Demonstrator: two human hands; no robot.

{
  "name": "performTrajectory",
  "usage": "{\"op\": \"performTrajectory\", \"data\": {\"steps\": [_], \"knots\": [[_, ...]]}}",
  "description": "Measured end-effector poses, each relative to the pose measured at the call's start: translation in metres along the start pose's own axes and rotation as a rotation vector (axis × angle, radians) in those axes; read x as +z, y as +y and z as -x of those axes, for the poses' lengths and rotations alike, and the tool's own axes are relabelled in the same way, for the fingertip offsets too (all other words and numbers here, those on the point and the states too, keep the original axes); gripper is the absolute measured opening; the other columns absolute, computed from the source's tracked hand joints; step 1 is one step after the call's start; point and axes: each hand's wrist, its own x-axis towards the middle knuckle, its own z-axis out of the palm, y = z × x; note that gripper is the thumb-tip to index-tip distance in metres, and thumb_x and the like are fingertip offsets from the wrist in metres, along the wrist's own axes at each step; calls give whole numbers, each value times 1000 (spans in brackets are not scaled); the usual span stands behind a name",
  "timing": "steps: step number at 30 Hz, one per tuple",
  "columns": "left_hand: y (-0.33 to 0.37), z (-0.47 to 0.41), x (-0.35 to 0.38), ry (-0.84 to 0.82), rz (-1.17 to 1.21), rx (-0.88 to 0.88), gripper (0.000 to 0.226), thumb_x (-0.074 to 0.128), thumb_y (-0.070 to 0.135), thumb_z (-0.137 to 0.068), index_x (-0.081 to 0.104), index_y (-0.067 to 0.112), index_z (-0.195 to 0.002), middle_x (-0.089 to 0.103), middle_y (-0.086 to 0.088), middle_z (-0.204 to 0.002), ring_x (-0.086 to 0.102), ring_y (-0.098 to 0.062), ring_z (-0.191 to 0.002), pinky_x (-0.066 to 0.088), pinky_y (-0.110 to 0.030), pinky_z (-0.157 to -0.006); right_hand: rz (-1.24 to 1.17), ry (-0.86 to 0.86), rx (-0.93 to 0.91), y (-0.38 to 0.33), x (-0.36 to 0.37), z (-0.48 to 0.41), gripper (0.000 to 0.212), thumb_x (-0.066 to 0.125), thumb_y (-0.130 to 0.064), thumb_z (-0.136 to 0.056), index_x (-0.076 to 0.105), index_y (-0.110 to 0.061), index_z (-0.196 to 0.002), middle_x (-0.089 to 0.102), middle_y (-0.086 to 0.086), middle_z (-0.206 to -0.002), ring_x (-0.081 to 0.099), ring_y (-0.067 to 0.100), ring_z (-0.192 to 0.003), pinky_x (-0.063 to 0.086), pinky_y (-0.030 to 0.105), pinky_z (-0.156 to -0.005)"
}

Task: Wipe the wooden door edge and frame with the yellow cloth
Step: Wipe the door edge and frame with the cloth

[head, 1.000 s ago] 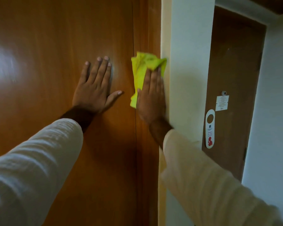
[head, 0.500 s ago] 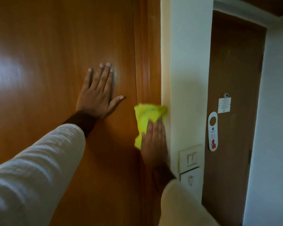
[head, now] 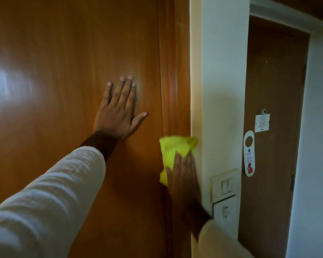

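A polished wooden door (head: 63, 71) fills the left of the view. Its wooden frame (head: 175, 71) runs as a vertical strip beside it. My left hand (head: 117, 110) lies flat on the door with fingers spread, holding nothing. My right hand (head: 184, 175) presses the crumpled yellow cloth (head: 173, 149) flat against the frame, just below the level of my left hand. The cloth sticks out above and to the left of my fingers, and its right edge reaches the wall corner.
A white wall (head: 222, 71) adjoins the frame on the right, with two switch plates (head: 225, 196) close to my right wrist. Farther right stands a second brown door (head: 274, 81) with a hanging tag (head: 249, 153) and a small notice (head: 262, 122).
My right hand has slid the cloth down the frame, from above my left hand's level to below it. My left hand has stayed flat on the door.
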Motion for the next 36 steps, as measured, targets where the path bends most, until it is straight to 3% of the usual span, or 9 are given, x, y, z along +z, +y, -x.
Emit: {"op": "performTrajectory", "data": {"steps": [4, 9, 14, 19, 21, 25, 28, 32, 36], "knots": [[0, 1, 2, 12, 3, 4, 95, 16, 72, -101, 9, 2, -165, 4, -16, -175, 4, -31, -164, 12, -55, -131, -28, 96, -16, -13, -30, -108, 75, 54, -41, -97, 22, -3, -153, 32, 26, -157, 33, 40, -146, 28, 46, -118], [0, 0, 2, -14, 6, 7, 96, 16, 73, -101, 9, 2, -165, 5, -16, -175, 4, -31, -164, 12, -56, -130, -39, 147, -48, -15, -55, -191, 80, 57, -39, -96, 20, -2, -156, 24, 21, -163, 21, 37, -152, 23, 46, -123], [0, 1, 0, -15, 12, 4, 96, 16, 73, -100, 9, 2, -165, 5, -16, -175, 6, -31, -164, 12, -55, -131, -52, 172, -14, -17, -47, -186, 76, 56, -38, -97, 23, -4, -156, 27, 19, -162, 23, 36, -151, 21, 44, -122], [-1, 1, 0, -17, 12, 6, 95, 18, 72, -101, 10, 2, -165, 5, -16, -175, 6, -31, -164, 12, -55, -131, -35, 103, -24, -11, -27, -110, 76, 49, -40, -101, 12, -6, -158, 20, 20, -164, 17, 35, -153, 16, 42, -122], [0, 1, 0, -19, 10, 6, 95, 17, 72, -101, 10, 2, -165, 5, -16, -175, 6, -31, -164, 12, -55, -131, -22, 53, 8, -6, -11, -59, 77, 52, -40, -99, 14, -6, -157, 27, 22, -161, 25, 36, -150, 22, 44, -120], [-1, 1, 1, -12, 13, 11, 94, 18, 72, -101, 10, 2, -165, 5, -17, -175, 6, -31, -164, 13, -55, -131, 46, -53, 58, 4, 22, 47, 61, 53, -40, -95, 39, -3, -141, 53, 30, -140, 54, 43, -129, 46, 50, -106], [-1, 0, 1, -10, 13, 9, 94, 17, 72, -101, 9, 3, -165, 5, -16, -175, 6, -31, -164, 13, -55, -130, 105, -76, 141, 5, 38, 90, 52, 50, -38, -92, 48, -3, -131, 59, 32, -130, 63, 44, -118, 45, 50, -105], [-1, 1, 2, -11, 15, 5, 95, 16, 73, -101, 9, 3, -165, 5, -16, -175, 5, -30, -164, 13, -55, -130, 92, -51, 156, -3, 43, 91, 51, 49, -34, -93, 45, -2, -133, 57, 33, -131, 63, 46, -117, 46, 51, -104], [-1, 0, 1, -12, 14, 8, 95, 17, 73, -101, 9, 3, -165, 5, -16, -175, 5, -30, -164, 13, -55, -131, -36, 21, 129, -11, 19, 14, 57, 58, -32, -95, 40, -4, -141, 53, 30, -140, 53, 43, -130, 50, 53, -103]]}}
